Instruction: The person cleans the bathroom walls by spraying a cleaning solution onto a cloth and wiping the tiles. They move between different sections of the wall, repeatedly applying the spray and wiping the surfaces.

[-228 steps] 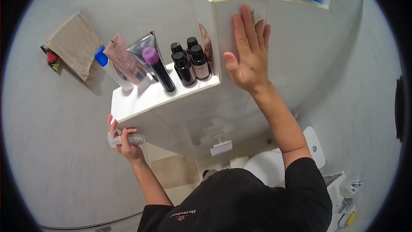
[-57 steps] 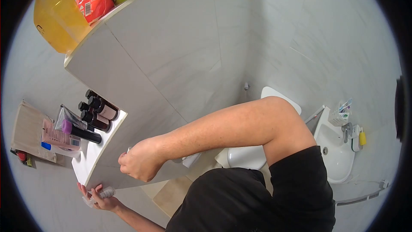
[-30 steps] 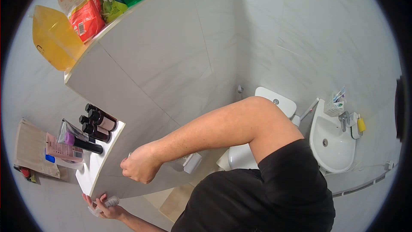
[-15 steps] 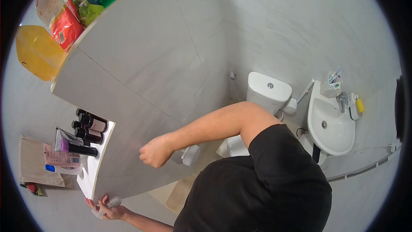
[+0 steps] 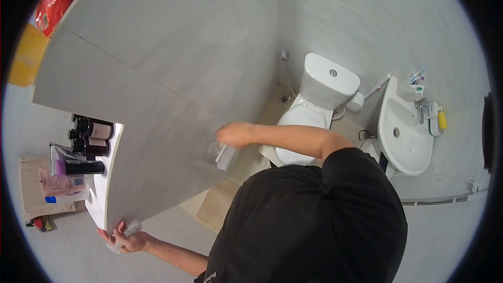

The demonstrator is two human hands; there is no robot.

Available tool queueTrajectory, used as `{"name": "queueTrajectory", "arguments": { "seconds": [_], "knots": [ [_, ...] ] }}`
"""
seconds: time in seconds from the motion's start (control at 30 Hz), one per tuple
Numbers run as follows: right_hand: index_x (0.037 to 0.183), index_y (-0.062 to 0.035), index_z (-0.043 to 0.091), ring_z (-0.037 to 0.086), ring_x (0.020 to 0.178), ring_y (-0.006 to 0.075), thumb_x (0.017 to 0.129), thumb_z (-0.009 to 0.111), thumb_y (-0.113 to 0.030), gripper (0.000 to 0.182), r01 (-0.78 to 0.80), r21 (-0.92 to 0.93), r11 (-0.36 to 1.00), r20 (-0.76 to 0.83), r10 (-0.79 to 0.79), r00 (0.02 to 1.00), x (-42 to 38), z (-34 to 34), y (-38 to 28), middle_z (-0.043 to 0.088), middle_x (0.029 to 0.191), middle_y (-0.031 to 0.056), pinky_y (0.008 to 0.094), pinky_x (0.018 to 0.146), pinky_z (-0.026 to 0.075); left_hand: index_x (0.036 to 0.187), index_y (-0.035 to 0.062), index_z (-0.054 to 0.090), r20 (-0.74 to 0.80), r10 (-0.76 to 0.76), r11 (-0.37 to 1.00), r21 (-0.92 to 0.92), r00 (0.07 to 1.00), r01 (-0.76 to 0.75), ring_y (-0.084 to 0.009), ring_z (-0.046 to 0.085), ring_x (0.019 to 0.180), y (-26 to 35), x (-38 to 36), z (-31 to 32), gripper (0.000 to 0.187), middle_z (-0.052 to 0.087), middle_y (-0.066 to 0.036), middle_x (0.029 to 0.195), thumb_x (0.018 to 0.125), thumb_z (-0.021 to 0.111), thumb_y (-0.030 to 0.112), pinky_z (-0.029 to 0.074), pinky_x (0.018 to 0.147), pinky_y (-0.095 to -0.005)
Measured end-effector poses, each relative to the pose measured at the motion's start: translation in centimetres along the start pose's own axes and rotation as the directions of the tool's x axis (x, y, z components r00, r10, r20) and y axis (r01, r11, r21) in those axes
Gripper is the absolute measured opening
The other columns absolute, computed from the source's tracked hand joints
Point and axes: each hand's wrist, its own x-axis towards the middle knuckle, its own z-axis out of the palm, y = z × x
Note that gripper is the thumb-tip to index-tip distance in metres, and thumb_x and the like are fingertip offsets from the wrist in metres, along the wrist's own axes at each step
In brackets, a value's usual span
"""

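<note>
My left hand (image 5: 131, 241) is beside the lower end of the white shelf, gripping a small clear spray bottle (image 5: 133, 227) tilted in the fingers. Some fingers are stretched past the bottle toward the shelf edge. My right arm reaches across to the wall, where my right hand (image 5: 236, 134) is closed just above a white paper roll (image 5: 225, 158) on a wall holder (image 5: 212, 149). The fingertips look close to the holder; whether they touch it, and what they hold, cannot be made out.
Dark bottles (image 5: 94, 137), tubes (image 5: 78, 167) and pouches crowd the white shelf (image 5: 114, 178). Above is a higher shelf with a yellow jug (image 5: 29, 55) and a red bag (image 5: 52, 6). A toilet (image 5: 327, 81) and a sink (image 5: 406, 141) stand to the right.
My right hand has moved right, to the white paper roll. The view has shifted, so the shelves appear farther left. My left hand still holds the spray bottle.
</note>
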Motion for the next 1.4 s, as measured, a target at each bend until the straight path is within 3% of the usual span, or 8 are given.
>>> {"name": "queueTrajectory", "arguments": {
  "seconds": [0.1,0.2,0.47,0.77,0.97,1.0,1.13,1.4],
  "knots": [
    [0.102,-0.0021,0.067,0.061,0.101,0.0401,0.083,0.057,-0.015,0.025,-0.439,0.259,0.861,-0.159,0.486,0.859,-6.9,3.4,3.4,0.060,0.107,0.0195,0.0477,0.087,0.052,0.129,-0.0123,0.053,-0.007,0.024,0.999,0.048,1.000,-0.024,-0.0253,0.064,0.087,0.8,-0.2,0.6,0.044,0.051,-0.022,0.140,0.090,0.055,0.006,0.056,0.067,-0.0312],
    [0.111,-0.0008,0.063,0.058,0.107,0.0401,0.078,0.069,-0.014,0.036,-0.714,0.486,0.504,-0.233,0.862,0.450,-17.7,8.4,5.0,0.058,0.116,0.0216,0.0459,0.094,0.048,0.130,-0.0122,0.053,-0.032,0.007,1.000,0.026,0.999,-0.006,-0.0256,0.064,0.087,1.0,-0.1,0.8,0.044,0.050,-0.022,0.141,0.090,0.054,0.006,0.057,0.067,-0.0312],
    [0.106,0.0003,0.068,0.065,0.107,0.0397,0.086,0.063,-0.020,0.029,-0.997,-0.018,-0.076,0.216,0.973,-0.078,-42.4,15.4,-6.7,0.068,0.113,0.0235,0.0462,0.092,0.052,0.129,-0.0088,0.056,0.034,-0.023,0.996,-0.085,0.999,0.026,-0.0258,0.064,0.093,0.7,-0.2,0.3,0.042,0.044,-0.024,0.146,0.089,0.056,0.006,0.056,0.065,-0.0272],
    [0.092,0.0042,0.069,0.066,0.092,0.0441,0.092,0.063,-0.034,0.039,-0.973,0.107,0.204,0.159,0.963,0.219,-34.2,13.6,-8.8,0.068,0.093,0.0282,0.0483,0.082,0.051,0.126,-0.0064,0.058,0.080,-0.187,0.970,-0.139,0.979,0.197,-0.0130,0.061,0.080,3.0,0.3,-1.0,0.040,0.045,-0.017,0.148,0.087,0.053,-0.006,0.054,0.061,-0.0241],
    [0.091,0.0019,0.069,0.062,0.078,0.0461,0.096,0.058,-0.028,0.032,-0.715,0.224,0.662,-0.343,0.741,0.577,-24.3,10.2,-7.1,0.067,0.085,0.0250,0.0499,0.076,0.050,0.122,-0.0047,0.060,0.158,-0.401,0.912,-0.029,0.903,0.410,-0.0074,0.057,0.067,5.9,-3.5,-6.7,0.033,0.065,-0.010,0.123,0.090,0.053,-0.004,0.052,0.059,-0.0235],
    [0.091,0.0008,0.069,0.061,0.068,0.0344,0.096,0.060,-0.023,0.026,-0.651,0.173,0.739,-0.382,0.660,0.647,-22.5,10.1,-6.8,0.065,0.076,0.0154,0.0429,0.069,0.050,0.120,-0.0041,0.061,0.162,-0.462,0.882,-0.015,0.872,0.471,-0.0071,0.058,0.067,6.3,-5.3,-7.9,0.031,0.067,-0.008,0.114,0.090,0.054,-0.003,0.053,0.059,-0.0238],
    [0.087,-0.0024,0.065,0.050,0.067,0.0050,0.093,0.068,-0.014,0.014,-0.554,0.639,0.534,-0.010,0.726,0.688,-13.5,8.0,-11.4,0.058,0.072,-0.0037,0.0239,0.059,0.041,0.117,-0.0019,0.064,0.190,-0.672,0.733,0.036,0.716,0.679,-0.0077,0.061,0.069,7.0,-14.8,-12.2,0.027,0.067,-0.003,0.086,0.091,0.061,0.002,0.054,0.059,-0.0253],
    [0.091,-0.0042,0.064,0.051,0.062,0.0047,0.091,0.073,-0.017,0.015,-0.461,0.751,0.473,0.339,0.322,0.884,0.2,6.9,-27.1,0.061,0.071,-0.0036,0.0238,0.053,0.041,0.118,0.0013,0.065,0.051,-0.897,0.443,0.103,0.440,0.891,-0.0069,0.063,0.072,11.5,-23.6,-16.6,0.030,0.068,-0.001,0.080,0.089,0.069,0.008,0.053,0.066,-0.0253]
  ]
}}
